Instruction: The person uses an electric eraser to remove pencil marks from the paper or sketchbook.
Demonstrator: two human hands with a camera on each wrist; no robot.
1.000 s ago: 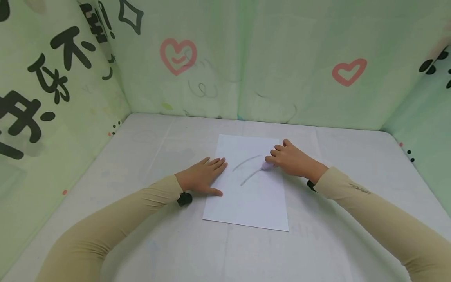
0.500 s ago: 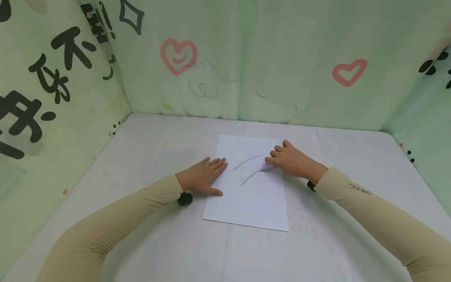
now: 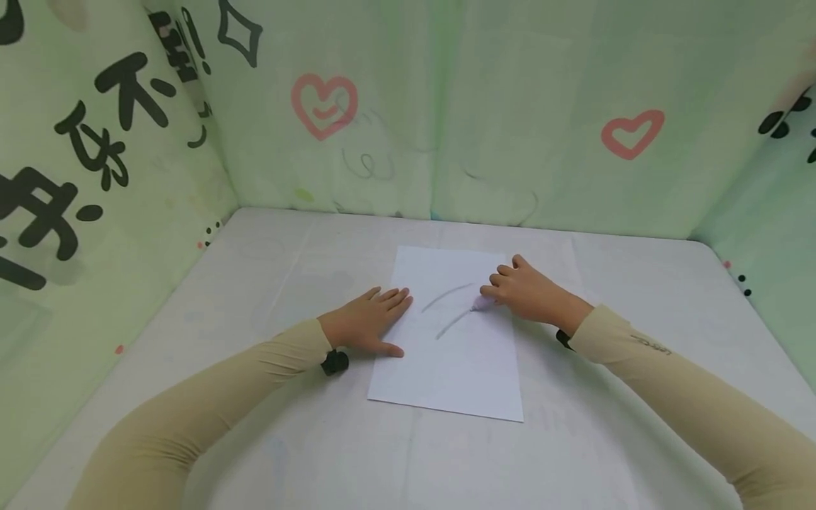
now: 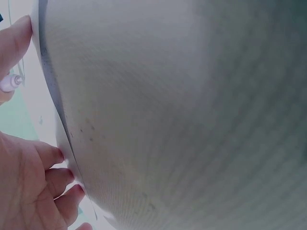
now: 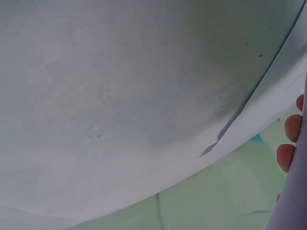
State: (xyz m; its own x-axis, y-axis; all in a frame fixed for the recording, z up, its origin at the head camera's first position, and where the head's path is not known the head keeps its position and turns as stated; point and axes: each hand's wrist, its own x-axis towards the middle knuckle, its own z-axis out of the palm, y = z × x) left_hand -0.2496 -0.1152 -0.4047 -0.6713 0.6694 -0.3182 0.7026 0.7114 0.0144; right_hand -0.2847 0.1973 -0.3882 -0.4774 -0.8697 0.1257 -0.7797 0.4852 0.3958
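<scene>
A sheet of white paper [image 3: 446, 375] lies on the table with two grey strokes on it, an upper one [image 3: 446, 296] and a lower one [image 3: 451, 326]. My left hand [image 3: 366, 321] rests on the paper's left edge, fingers spread and thumb apart. With my right hand [image 3: 532, 290] I grip a pale lilac marker [image 3: 483, 302], its tip at the upper right end of the lower stroke. The left wrist view catches the marker's pointed tip [image 4: 10, 82] past my left thumb. In the right wrist view, fingertips [image 5: 292, 128] curl around the marker's thick barrel [image 5: 290, 201].
A white cloth covers the table [image 3: 306, 439]. Pale green curtains with red hearts [image 3: 324, 106] and black characters stand along its back and sides. Dark wrist cameras, such as the left one [image 3: 334, 361], sit under the cuffs of both beige sleeves [image 3: 191, 411].
</scene>
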